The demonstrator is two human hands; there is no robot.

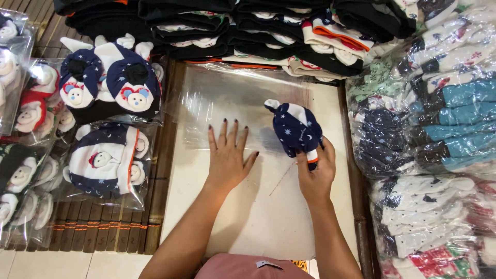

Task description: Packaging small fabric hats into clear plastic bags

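Far left: clear bags (106,160) hold navy-white baby items. Your left hand (227,155) flat, fingers spread, pressing clear plastic bag (232,98) onto white surface (263,212). Your right hand (316,173) closed around navy star-print bundle (295,129), at bag's right edge. Far right: packed bags (429,129) of folded garments.

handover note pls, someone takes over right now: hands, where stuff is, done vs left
Left hand: flat, fingers spread, pressing the clear plastic bag on the white board.
Right hand: gripping the navy star-print baby garment at its lower end, beside the bag.
Done: bagged sets lie to the left.
Left: this garment is not yet in the bag; unbagged sets wait at upper left.
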